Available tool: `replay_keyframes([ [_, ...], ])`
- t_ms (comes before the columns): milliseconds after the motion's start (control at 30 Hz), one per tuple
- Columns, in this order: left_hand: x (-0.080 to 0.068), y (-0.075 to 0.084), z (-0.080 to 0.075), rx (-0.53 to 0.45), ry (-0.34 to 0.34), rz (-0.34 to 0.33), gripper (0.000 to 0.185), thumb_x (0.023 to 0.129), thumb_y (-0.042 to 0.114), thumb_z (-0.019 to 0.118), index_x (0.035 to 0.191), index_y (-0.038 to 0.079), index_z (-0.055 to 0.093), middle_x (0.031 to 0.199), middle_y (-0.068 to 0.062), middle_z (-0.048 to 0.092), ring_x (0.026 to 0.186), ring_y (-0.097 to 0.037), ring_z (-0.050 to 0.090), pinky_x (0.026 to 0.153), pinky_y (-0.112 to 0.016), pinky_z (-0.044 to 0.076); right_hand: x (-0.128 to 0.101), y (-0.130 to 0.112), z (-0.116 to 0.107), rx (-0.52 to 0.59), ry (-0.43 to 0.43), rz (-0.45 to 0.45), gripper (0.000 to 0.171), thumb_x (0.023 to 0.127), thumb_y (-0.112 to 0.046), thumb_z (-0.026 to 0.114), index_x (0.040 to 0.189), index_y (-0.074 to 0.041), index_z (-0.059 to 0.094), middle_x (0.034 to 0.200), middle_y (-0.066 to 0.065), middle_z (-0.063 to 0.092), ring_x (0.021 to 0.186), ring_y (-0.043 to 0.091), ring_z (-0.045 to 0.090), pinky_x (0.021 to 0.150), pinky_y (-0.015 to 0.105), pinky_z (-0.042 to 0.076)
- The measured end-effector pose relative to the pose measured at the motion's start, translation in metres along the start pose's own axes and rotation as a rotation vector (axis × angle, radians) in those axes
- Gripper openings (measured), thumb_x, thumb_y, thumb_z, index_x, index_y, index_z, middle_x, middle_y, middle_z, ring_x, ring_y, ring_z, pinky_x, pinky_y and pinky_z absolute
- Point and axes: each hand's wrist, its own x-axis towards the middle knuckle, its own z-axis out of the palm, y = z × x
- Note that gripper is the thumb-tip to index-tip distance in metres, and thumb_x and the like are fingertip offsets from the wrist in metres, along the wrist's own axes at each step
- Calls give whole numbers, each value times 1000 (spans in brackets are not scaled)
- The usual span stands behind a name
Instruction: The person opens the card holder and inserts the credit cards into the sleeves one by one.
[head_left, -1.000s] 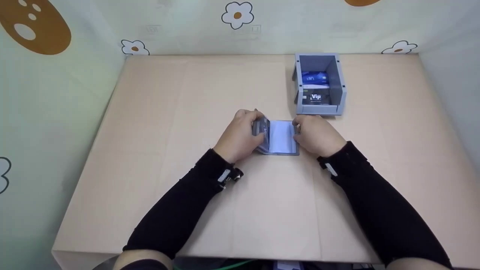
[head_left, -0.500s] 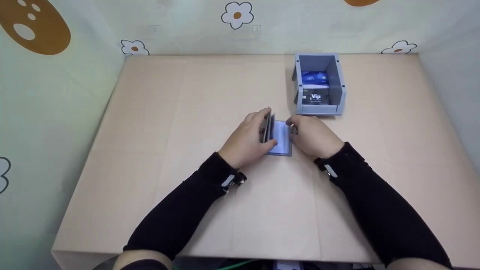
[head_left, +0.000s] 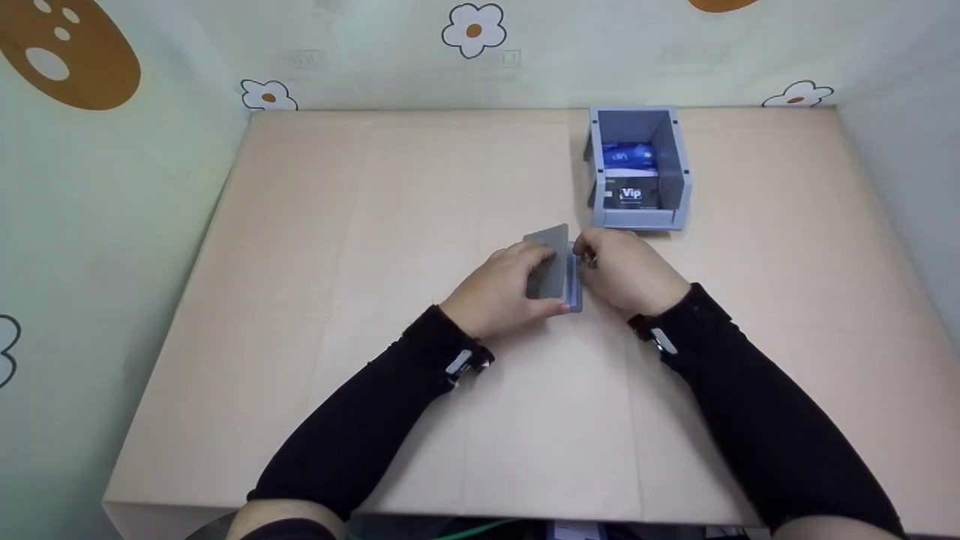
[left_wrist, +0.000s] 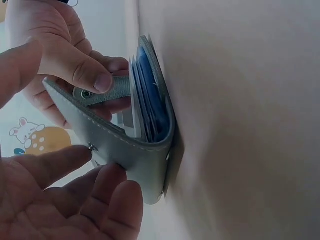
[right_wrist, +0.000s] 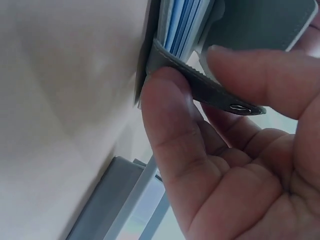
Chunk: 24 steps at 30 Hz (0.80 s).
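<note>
Two hands meeting mid-table [head_left: 375, 225] near a grey bin [head_left: 679, 180]: left hand [head_left: 499, 289] pressing straight fingers on the grey card wallet [head_left: 551, 262], lying there nearly folded; right hand [head_left: 626, 270] pinching its snap strap [right_wrist: 210, 92].

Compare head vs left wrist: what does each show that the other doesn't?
Head only: the whole table, the grey bin behind the hands with a blue card and a black Vip card inside, and both sleeves.

Left wrist only: the blue sleeves fanned inside the holder, and the snap strap pinched by the right hand.

Both: the grey card holder half closed on the table, with the left hand on its cover.
</note>
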Motion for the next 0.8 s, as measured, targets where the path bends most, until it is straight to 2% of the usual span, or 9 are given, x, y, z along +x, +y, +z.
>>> replay_keyframes([
  [233, 1, -1, 0, 81, -43, -16, 79, 96, 53, 73, 155, 6, 51, 167, -12, 42, 155, -30, 39, 128, -40, 31, -1, -2, -2, -11, -10, 7, 13, 97, -7, 65, 109, -3, 70, 105, 15, 73, 95, 30, 65, 86, 48, 54],
  [500, 1, -4, 3, 166, -60, -19, 71, 97, 54, 71, 152, 11, 58, 167, -11, 41, 148, -34, 45, 122, -41, 40, -3, -3, -6, 9, -6, 42, 15, 99, -10, 66, 110, -2, 71, 94, 12, 66, 84, 28, 60, 76, 42, 49],
  [633, 0, -4, 5, 207, -74, -24, 68, 98, 52, 69, 153, 15, 56, 168, -9, 39, 144, -35, 47, 118, -41, 43, -2, -3, -4, 31, 9, 43, 19, 98, -9, 67, 114, 0, 71, 94, 13, 68, 84, 28, 62, 78, 43, 52],
  [800, 0, -4, 6, 213, -90, -27, 66, 100, 49, 66, 155, 15, 55, 169, -9, 36, 145, -36, 46, 118, -41, 43, 3, -6, 7, 57, 39, -11, 20, 96, -8, 72, 113, 1, 73, 94, 12, 71, 87, 28, 65, 81, 43, 54],
])
